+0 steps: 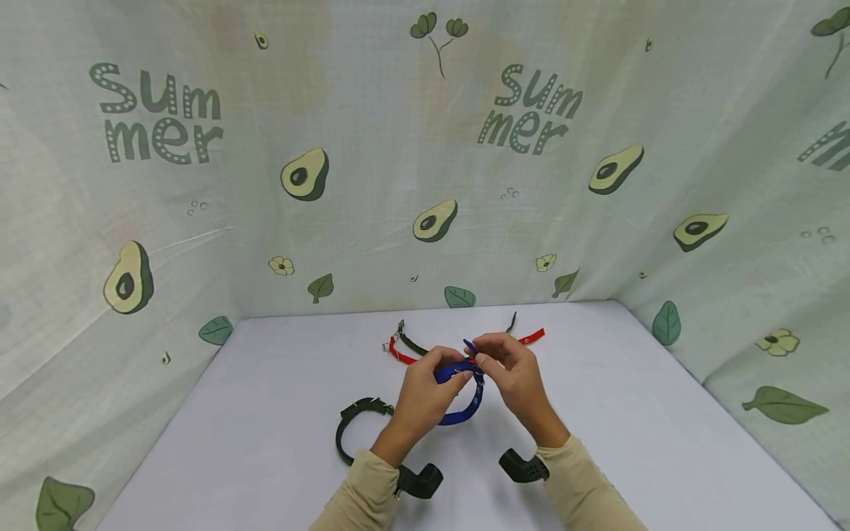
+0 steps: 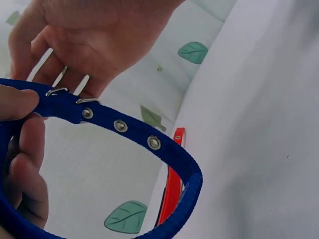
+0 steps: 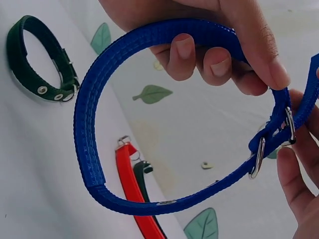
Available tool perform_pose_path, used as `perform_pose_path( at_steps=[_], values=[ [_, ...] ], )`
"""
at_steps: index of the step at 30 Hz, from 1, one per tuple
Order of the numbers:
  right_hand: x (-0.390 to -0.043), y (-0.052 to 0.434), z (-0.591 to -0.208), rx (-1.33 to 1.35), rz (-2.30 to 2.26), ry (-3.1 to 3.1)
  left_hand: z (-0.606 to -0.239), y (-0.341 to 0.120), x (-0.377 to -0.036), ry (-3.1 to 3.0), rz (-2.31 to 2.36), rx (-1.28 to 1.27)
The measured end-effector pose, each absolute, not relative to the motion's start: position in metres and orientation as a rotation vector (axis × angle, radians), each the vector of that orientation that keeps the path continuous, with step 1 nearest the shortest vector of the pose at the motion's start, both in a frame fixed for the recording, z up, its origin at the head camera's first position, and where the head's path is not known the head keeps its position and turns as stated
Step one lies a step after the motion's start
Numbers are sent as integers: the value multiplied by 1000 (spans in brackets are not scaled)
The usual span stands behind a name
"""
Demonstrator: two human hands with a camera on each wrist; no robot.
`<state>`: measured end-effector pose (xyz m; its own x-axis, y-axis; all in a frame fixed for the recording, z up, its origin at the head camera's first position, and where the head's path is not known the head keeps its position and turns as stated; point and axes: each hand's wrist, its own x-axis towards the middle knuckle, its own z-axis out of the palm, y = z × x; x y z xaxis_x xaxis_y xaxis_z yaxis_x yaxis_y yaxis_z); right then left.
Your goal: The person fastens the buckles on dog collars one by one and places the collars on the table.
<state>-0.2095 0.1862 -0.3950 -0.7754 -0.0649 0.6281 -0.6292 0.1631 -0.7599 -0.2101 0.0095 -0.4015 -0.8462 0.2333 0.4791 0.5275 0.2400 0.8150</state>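
Both hands hold a blue collar (image 1: 462,408) above the white table (image 1: 631,413). My left hand (image 1: 443,366) pinches the band next to the metal buckle (image 3: 259,157), thumb on top and fingers curled under. My right hand (image 1: 479,359) pinches the strap end at the buckle from the other side. The left wrist view shows the blue collar (image 2: 149,142) with its metal eyelets, my left thumb (image 2: 17,103) on it and the right hand (image 2: 94,40) above. In the right wrist view the blue collar (image 3: 94,119) forms a loop hanging below the hands.
A red collar (image 1: 401,355) and a dark strap (image 1: 412,343) lie open on the table behind the hands. A dark green collar (image 1: 355,428), closed in a loop, lies to the left front. Avocado-print cloth (image 1: 425,184) walls the table on three sides.
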Motion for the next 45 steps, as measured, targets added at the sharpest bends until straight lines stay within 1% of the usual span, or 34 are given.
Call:
perform_pose_path(
  at_steps=[7,16,20,25,45],
  values=[
    [-210,186,-396,674,1662,-1967,-402,10,-211,-2294,-1676,-642],
    [-212,186,-398,645,1735,-1896,-400,5,-216,-2256,-2104,-556],
    [-213,186,-398,596,1739,-1890,-399,3,-218,-2233,-2200,-508],
    [-209,185,-393,528,1746,-1911,-398,1,-219,-2207,-2225,-469],
    [-213,186,-399,577,1729,-1886,-397,2,-218,-2217,-2190,-464]
  ],
)
